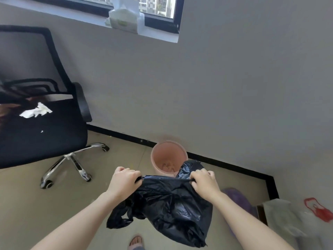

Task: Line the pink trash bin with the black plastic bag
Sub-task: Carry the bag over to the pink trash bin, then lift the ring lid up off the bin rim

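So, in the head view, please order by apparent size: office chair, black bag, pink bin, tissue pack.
1. Office chair
2. Black plastic bag, though it is nearest the camera
3. Pink trash bin and tissue pack: too alike to rank

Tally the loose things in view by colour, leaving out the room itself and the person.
Black: 2, the plastic bag and the office chair
Pink: 1, the trash bin
White: 2, the tissue pack on the sill and the crumpled tissue on the chair seat
Total: 5
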Motion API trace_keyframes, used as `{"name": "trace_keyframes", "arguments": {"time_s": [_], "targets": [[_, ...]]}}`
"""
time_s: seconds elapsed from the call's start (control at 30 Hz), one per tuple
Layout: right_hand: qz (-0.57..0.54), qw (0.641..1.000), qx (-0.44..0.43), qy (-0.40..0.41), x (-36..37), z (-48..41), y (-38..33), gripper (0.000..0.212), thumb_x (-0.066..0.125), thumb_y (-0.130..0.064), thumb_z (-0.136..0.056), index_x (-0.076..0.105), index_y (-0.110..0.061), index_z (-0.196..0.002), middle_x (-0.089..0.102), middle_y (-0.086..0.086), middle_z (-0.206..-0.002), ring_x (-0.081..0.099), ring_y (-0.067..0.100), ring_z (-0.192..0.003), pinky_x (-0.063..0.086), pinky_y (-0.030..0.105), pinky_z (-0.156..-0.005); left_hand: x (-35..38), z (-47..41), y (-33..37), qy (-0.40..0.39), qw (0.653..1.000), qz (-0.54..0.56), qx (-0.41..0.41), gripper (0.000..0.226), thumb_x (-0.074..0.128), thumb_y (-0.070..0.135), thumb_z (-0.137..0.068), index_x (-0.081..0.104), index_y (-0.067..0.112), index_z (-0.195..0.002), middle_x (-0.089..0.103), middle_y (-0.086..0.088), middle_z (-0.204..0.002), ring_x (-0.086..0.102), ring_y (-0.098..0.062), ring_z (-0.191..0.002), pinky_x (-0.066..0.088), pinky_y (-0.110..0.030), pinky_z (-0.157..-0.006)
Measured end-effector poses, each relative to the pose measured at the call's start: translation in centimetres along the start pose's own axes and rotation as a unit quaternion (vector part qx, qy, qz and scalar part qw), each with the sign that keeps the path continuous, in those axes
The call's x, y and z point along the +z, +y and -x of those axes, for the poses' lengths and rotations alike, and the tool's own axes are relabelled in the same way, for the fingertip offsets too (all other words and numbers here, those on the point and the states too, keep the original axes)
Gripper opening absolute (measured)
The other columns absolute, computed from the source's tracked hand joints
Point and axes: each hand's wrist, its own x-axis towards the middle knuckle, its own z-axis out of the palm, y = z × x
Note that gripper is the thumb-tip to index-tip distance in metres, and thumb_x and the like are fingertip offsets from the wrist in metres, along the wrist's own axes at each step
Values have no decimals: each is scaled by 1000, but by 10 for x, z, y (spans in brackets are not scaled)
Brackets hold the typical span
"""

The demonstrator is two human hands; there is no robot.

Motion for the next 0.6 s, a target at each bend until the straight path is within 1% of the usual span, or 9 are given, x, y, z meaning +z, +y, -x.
{"name": "trace_keyframes", "arguments": {"time_s": [0.07, 0.17, 0.23, 0.33, 0.4, 0.43, 0.5, 0.57, 0.6], "targets": [[-8, 1000, 21, -5, 10, -16, 0, 20, 43, -19, -93, 58, -18, -106, 61, 1, -113, 46, 22, -113, 28, 35, -100, 9, -11, -18, -35, 999, -29, -2, 28, 79, 21, -58, 53, 21, -48, 58, 6, -41, 56, -15, -42, 32, -23, -57], [-18, 998, 47, -35, 31, -34, -2, 20, 43, -18, -93, 58, -18, -106, 61, 1, -113, 46, 22, -112, 29, 36, -100, 33, -21, -38, -93, 995, -19, -32, 38, 86, 17, -46, 49, 21, -42, 53, 5, -36, 53, -15, -36, 28, -21, -50], [-17, 997, 54, -54, 50, -47, -5, 20, 43, -16, -93, 58, -17, -106, 61, 2, -113, 46, 22, -112, 30, 35, -101, 53, -25, -45, -124, 991, -10, -53, 41, 85, 14, -45, 45, 21, -41, 52, 4, -35, 51, -16, -35, 22, -19, -47], [-26, 995, 63, -70, 89, -71, -2, 20, 44, -15, -92, 58, -17, -106, 61, 1, -113, 46, 22, -113, 30, 34, -100, 98, -31, -54, -112, 993, -9, -38, 50, 80, 9, -52, 32, 23, -48, 53, 1, -38, 52, -21, -38, 25, -23, -51], [-27, 994, 65, -87, 123, -96, 7, 19, 45, -17, -92, 58, -17, -106, 61, 0, -114, 46, 22, -112, 31, 32, -98, 132, -43, -65, -93, 995, -20, -23, 54, 82, 10, -48, 29, 24, -48, 50, 2, -35, 50, -20, -35, 28, -23, -52], [-30, 994, 65, -87, 152, -110, 13, 19, 45, -18, -92, 57, -17, -107, 60, 1, -114, 46, 22, -112, 32, 32, -97, 164, -49, -74, -81, 996, -26, -28, 52, 83, 10, -45, 32, 24, -45, 50, 2, -34, 49, -19, -35, 29, -23, -52], [-35, 992, 64, -101, 184, -128, 22, 19, 46, -18, -92, 57, -16, -108, 60, 1, -115, 46, 22, -113, 33, 33, -96, 194, -60, -82, -112, 992, -42, -40, 42, 83, 11, -46, 43, 22, -43, 51, 2, -36, 51, -19, -36, 30, -23, -52], [-27, 993, 59, -94, 234, -147, 34, 19, 45, -18, -93, 56, -16, -108, 60, 2, -115, 46, 23, -113, 34, 34, -95, 242, -68, -90, -133, 989, -27, -49, 21, 74, 14, -66, 56, 18, -57, 61, 0, -51, 59, -23, -52, 36, -29, -60], [-23, 994, 59, -93, 261, -158, 41, 19, 44, -18, -93, 56, -16, -108, 60, 2, -115, 46, 23, -113, 34, 34, -95, 269, -75, -94, -141, 988, -35, -57, 10, 62, 18, -79, 60, 16, -70, 63, -1, -65, 62, -25, -68, 37, -32, -70]]}}
